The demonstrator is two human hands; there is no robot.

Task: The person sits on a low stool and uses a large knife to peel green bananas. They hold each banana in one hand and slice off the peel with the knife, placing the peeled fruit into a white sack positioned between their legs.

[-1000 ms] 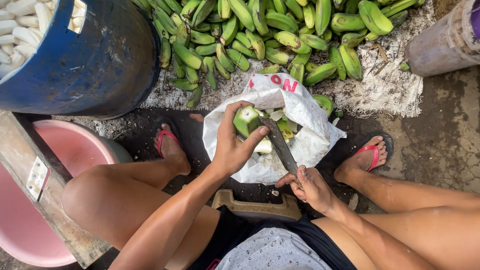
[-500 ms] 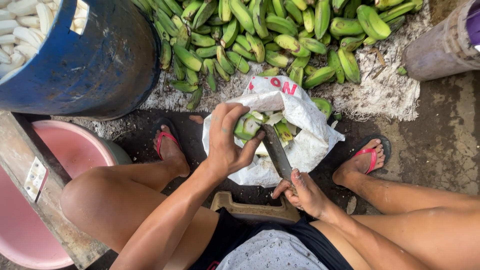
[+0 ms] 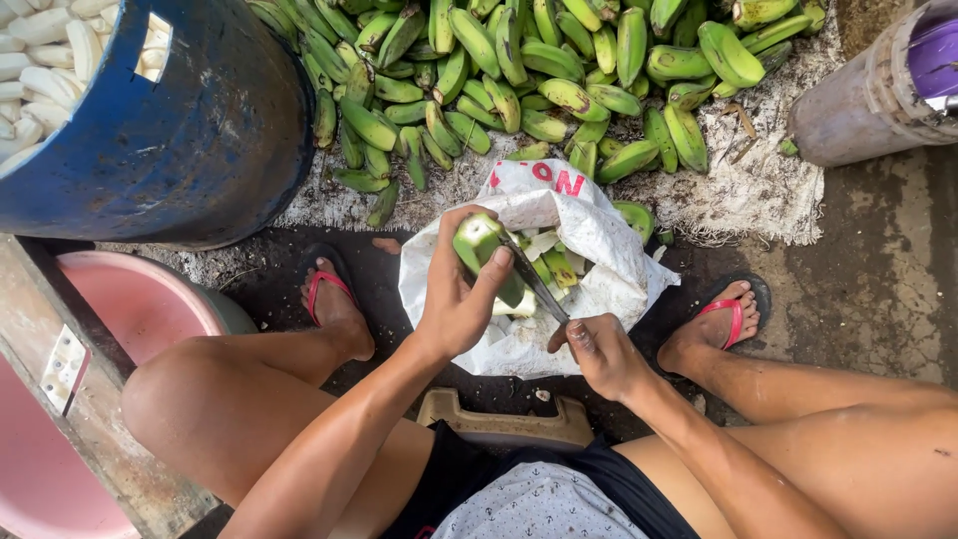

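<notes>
Head cam, from where I sit | left hand (image 3: pixel 461 299) wraps a green banana (image 3: pixel 486 255) over the white sack (image 3: pixel 599 240) | right hand (image 3: pixel 599 349) fisted on knife (image 3: pixel 534 282), blade on the peel | I reckon it's firm, light, sap-slick: grip mid-body, clear of the edge
</notes>
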